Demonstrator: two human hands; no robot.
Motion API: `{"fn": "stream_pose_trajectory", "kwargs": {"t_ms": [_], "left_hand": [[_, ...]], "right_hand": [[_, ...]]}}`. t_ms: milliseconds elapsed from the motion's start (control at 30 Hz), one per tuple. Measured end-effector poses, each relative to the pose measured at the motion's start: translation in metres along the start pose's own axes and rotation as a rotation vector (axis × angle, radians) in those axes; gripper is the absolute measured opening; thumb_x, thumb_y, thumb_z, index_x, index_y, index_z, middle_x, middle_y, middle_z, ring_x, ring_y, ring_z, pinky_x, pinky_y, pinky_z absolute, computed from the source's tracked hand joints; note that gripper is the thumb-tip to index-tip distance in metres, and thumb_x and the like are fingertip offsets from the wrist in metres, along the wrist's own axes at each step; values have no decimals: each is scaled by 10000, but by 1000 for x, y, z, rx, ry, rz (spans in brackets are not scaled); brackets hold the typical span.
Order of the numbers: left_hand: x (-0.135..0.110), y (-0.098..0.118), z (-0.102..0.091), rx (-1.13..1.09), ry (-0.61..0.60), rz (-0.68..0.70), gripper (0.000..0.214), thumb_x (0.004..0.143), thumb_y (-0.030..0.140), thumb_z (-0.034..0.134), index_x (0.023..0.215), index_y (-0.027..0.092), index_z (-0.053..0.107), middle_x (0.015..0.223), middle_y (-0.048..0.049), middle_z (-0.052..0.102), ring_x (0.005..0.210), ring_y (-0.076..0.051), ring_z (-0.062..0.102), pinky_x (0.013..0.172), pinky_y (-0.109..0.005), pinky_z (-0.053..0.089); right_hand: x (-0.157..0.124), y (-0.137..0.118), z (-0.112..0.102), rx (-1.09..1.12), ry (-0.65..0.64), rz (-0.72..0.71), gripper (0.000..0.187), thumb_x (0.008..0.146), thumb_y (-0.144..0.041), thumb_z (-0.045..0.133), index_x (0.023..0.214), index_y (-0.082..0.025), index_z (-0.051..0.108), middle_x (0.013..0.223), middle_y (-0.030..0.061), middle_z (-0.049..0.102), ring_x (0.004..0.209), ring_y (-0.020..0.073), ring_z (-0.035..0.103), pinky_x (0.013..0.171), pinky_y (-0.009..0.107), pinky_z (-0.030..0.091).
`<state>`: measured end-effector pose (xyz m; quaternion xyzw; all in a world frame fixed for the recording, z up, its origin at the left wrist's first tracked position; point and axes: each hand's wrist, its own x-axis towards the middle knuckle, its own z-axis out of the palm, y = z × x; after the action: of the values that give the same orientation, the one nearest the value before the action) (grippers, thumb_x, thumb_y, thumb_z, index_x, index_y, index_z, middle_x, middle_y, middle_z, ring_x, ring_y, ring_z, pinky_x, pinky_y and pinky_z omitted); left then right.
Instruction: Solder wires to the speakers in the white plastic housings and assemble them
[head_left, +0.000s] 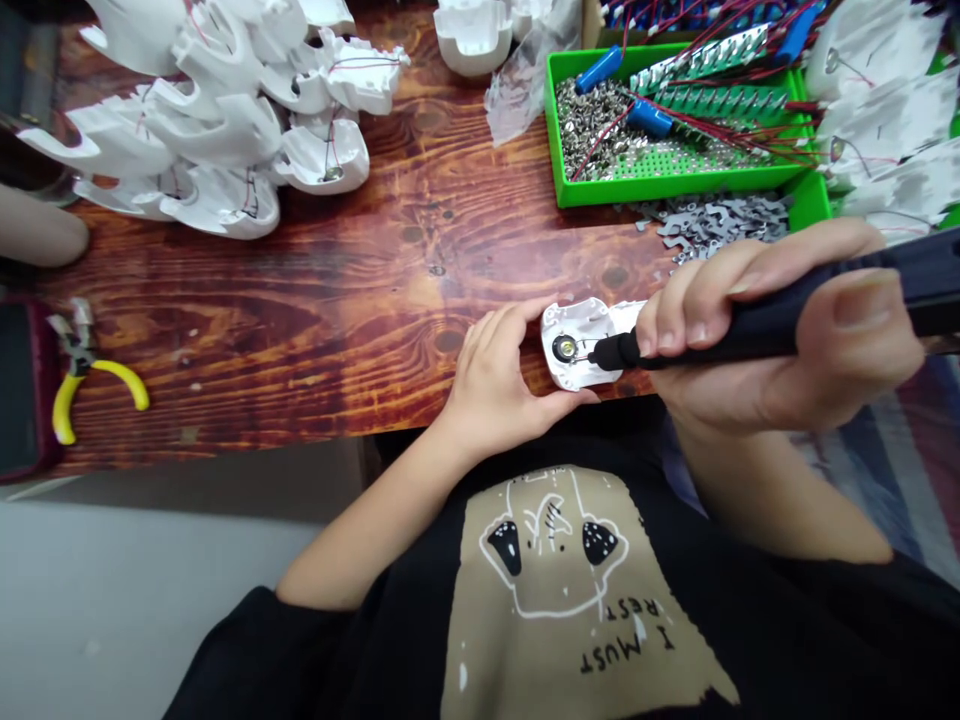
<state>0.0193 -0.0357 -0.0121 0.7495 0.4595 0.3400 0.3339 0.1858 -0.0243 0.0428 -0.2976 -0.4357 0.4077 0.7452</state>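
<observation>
From the head camera, the work in hand looks like fine work on a small part: the tip of a black pen-shaped tool (720, 340), probably a soldering iron, though its tip is too hidden to be sure, sits against a round metal contact (565, 348) set in a white plastic housing (576, 345). The housing lies at the near edge of the wooden bench (360, 330), just in front of the person's black printed T-shirt (555, 590).

The left hand (499, 370) cups the housing, with its fingers curved over the upper edge and its thumb along the lower edge. The right hand (780, 320) wraps around the tool, pinching it between thumb and fingers. At this point the work calls for the housing to stay steady and the tip to stay on the contact.

A thin red wire (586, 357) runs near the contact, but the tool hides where it ends. The right fingers hide part of the housing too. Farther up the bench lies a heap of similar white shells (202, 130), some wired. Beside them are a clear plastic bag (517, 95), a green tray (675, 190) of small metal fasteners, and loose grey stamped metal pieces (712, 225). Yellow-handled pliers (82, 375) lie to the left. A second person's arm (37, 228) enters at the left edge, cut off by the frame.
</observation>
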Motion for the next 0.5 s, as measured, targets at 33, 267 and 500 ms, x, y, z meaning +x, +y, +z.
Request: {"fn": "stream_pose_trajectory", "kwargs": {"t_ms": [33, 267, 500], "left_hand": [[0, 0, 0, -7, -1, -6, 813, 631, 550, 911, 1303, 240, 575, 1296, -107, 687, 1187, -320, 638, 1060, -471, 459], [0, 1, 0, -38, 4, -26, 814, 618, 522, 927, 1301, 234, 591, 1299, -99, 690, 1198, -307, 644, 1074, -465, 473], [-1, 0, 0, -44, 7, -15, 809, 627, 514, 924, 1309, 238, 586, 1302, -103, 687, 1204, -308, 646, 1082, -465, 478]], "right_hand": [[0, -1, 0, 11, 4, -20, 221, 824, -359, 650, 653, -231, 594, 453, -63, 425, 331, 87, 406, 313, 254, 307], [-7, -17, -9, -110, -43, 202, 221, 805, -430, 772, 833, -239, 665, 581, -40, 510, 487, 130, 508, 469, 329, 443], [-7, -17, -8, -121, -44, 176, 193, 839, -431, 742, 810, -252, 675, 556, -45, 498, 463, 137, 504, 443, 329, 434]]}}
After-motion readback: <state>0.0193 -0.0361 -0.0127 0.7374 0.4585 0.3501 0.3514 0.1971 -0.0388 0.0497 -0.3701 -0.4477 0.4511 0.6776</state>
